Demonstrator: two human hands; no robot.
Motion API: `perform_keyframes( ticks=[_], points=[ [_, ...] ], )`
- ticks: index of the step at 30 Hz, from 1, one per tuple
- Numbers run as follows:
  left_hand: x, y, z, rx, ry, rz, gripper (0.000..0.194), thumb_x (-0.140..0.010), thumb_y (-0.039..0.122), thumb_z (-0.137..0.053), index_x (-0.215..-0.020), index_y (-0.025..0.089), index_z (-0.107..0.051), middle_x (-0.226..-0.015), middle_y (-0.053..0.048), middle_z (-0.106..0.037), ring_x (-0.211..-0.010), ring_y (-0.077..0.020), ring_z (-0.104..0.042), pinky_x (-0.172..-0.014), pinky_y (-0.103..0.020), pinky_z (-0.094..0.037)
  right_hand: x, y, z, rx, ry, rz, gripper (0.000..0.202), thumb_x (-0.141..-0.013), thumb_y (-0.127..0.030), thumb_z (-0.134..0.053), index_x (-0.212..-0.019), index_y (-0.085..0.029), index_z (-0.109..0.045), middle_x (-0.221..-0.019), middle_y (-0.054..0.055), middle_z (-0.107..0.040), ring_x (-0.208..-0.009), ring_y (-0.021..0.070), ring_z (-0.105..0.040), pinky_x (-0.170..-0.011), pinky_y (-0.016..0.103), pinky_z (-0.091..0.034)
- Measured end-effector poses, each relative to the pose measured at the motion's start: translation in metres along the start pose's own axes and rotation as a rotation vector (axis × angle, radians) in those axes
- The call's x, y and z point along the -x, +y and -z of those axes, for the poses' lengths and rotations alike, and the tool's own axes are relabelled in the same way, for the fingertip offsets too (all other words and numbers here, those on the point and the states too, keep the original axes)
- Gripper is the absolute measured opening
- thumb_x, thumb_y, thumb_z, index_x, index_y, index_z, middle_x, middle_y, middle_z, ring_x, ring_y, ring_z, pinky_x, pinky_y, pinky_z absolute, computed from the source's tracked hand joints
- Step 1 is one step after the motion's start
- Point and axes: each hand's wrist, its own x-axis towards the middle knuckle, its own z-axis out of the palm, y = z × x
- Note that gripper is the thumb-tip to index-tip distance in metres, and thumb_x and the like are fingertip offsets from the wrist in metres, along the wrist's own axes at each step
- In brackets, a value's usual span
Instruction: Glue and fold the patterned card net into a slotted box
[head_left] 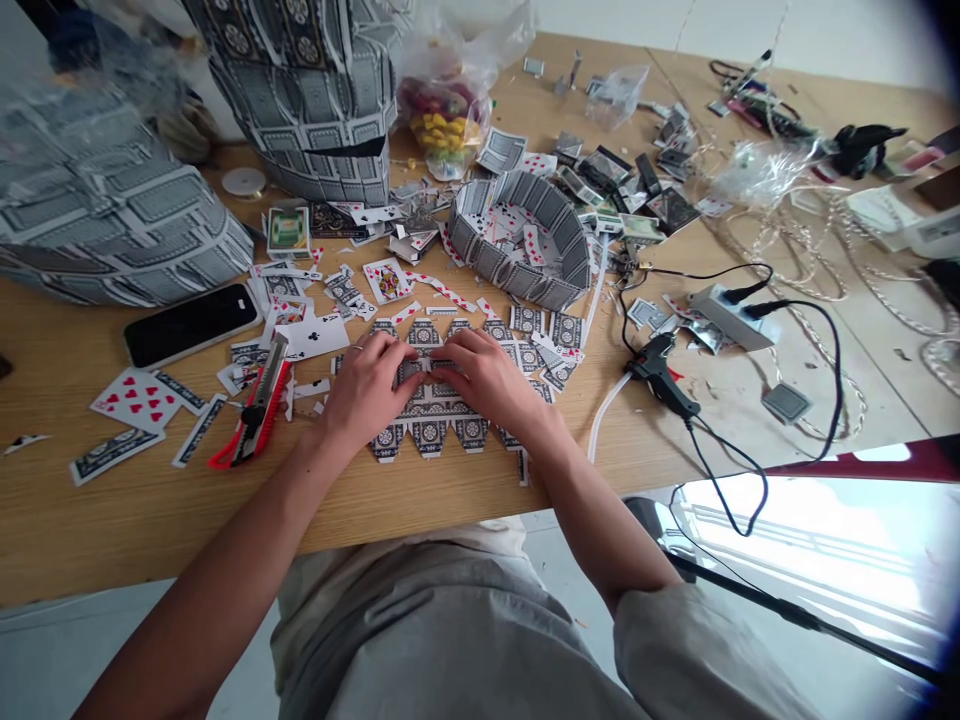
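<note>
A flat patterned sheet of joined, cut playing cards lies before me, its dark ornate backs up and trapezoid tabs along its near and far edges. My left hand rests on its left part, fingers bent and thumb pressed in against the cards. From the right, my right hand mirrors it, with its thumb and fingertips close to the left ones. Both hands grip the cards at the middle of the sheet; my fingers partly hide that spot. Loose cut card pieces lie right of my right hand.
A red utility knife and a phone lie at left. Behind the sheet stands an octagonal card tray holding scraps. A glue gun and a power strip with trailing cords sit at right. Large card-woven bags stand behind.
</note>
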Motion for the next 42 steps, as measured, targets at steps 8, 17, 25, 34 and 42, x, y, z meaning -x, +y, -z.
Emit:
perform_keyframes(
  ticks=[8, 17, 25, 34, 42],
  points=[
    [0.001, 0.000, 0.000, -0.002, -0.009, 0.013, 0.018, -0.100, 0.034, -0.067, -0.112, 0.021, -0.070, -0.110, -0.010, -0.067, -0.109, -0.0311, -0.067, -0.097, -0.046, -0.056, 0.000, -0.002, 0.001, 0.039, -0.024, 0.011, 0.024, -0.110, -0.030, -0.057, -0.120, -0.019, -0.075, -0.111, 0.013, -0.071, -0.106, 0.0286, -0.061, -0.100, 0.043, -0.050],
    [0.001, -0.001, 0.000, -0.012, -0.015, -0.005, 0.018, -0.102, 0.036, -0.065, -0.112, 0.022, -0.069, -0.109, -0.010, -0.066, -0.108, -0.0308, -0.067, -0.097, -0.046, -0.055, -0.001, -0.004, 0.003, 0.045, -0.028, 0.014, 0.022, -0.110, -0.028, -0.056, -0.116, -0.020, -0.075, -0.110, 0.012, -0.072, -0.104, 0.0280, -0.061, -0.099, 0.043, -0.050],
    [0.002, -0.002, 0.000, 0.002, -0.014, -0.016, 0.017, -0.104, 0.034, -0.063, -0.112, 0.020, -0.069, -0.109, -0.010, -0.066, -0.108, -0.0302, -0.067, -0.097, -0.046, -0.056, -0.001, -0.004, 0.002, 0.039, -0.027, -0.004, 0.022, -0.110, -0.028, -0.056, -0.115, -0.020, -0.076, -0.110, 0.012, -0.072, -0.105, 0.0283, -0.062, -0.099, 0.043, -0.051],
    [0.002, -0.003, 0.001, 0.033, -0.006, -0.016, 0.017, -0.104, 0.034, -0.062, -0.111, 0.020, -0.070, -0.110, -0.010, -0.066, -0.109, -0.0298, -0.067, -0.097, -0.046, -0.056, 0.002, 0.007, 0.009, -0.043, 0.018, -0.030, 0.016, -0.102, -0.026, -0.069, -0.116, -0.023, -0.077, -0.112, 0.011, -0.073, -0.109, 0.0283, -0.065, -0.100, 0.043, -0.051],
    [0.004, -0.002, 0.004, 0.054, 0.014, -0.034, 0.018, -0.104, 0.027, -0.058, -0.110, 0.020, -0.073, -0.109, -0.010, -0.067, -0.108, -0.0283, -0.067, -0.098, -0.046, -0.056, 0.003, 0.013, 0.013, -0.084, 0.053, -0.051, 0.013, -0.101, -0.030, -0.071, -0.110, -0.022, -0.078, -0.106, 0.009, -0.076, -0.100, 0.0255, -0.069, -0.093, 0.039, -0.052]
  ],
)
